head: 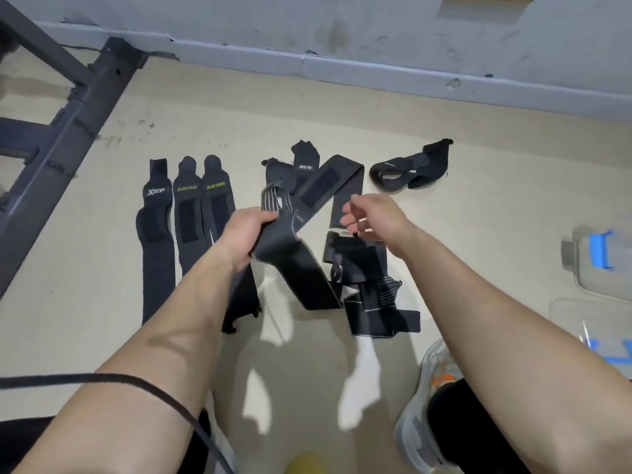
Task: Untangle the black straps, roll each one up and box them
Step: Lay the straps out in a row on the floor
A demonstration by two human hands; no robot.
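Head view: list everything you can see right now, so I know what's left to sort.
Flat straps: three, black, side by side on the floor, left.
Tangled straps: count unclear, black, heaped at centre.
Held strap: one, black with grey stripes, lifted from the tangle.
Looped strap: one, black, apart, upper right.
Clear box: one, blue clips, blurred, right edge.
Metal frame: one, dark grey, upper left.
Cord: one, black, across the left forearm.
Shoe: one, grey and orange, lower right.
Round thing: one, yellowish, bottom edge.
Left hand: grips the held strap.
Right hand: fingers relaxed, above the tangle, holding nothing.
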